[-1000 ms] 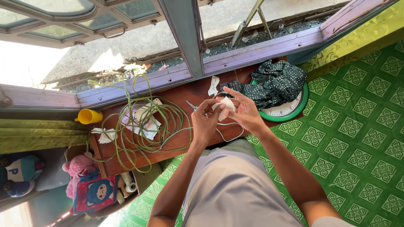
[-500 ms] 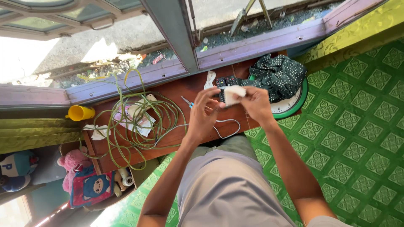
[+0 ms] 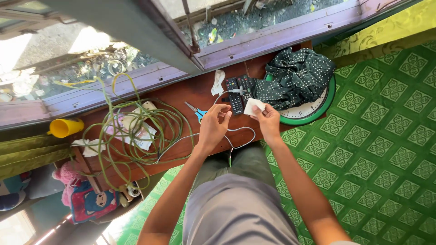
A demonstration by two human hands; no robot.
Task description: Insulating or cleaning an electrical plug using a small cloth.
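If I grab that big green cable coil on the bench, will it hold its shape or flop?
The green cable coil will probably flop: its loops lie loose and uneven, with no tie visible. Strands trail toward the window sill and over papers, so it may snag or drag them. It looks fairly light for its spread.

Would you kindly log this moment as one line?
left hand: holds white cable | right hand: holds white charger block | beside: remotes

Bare arms, grey shirt, dark-green trousers
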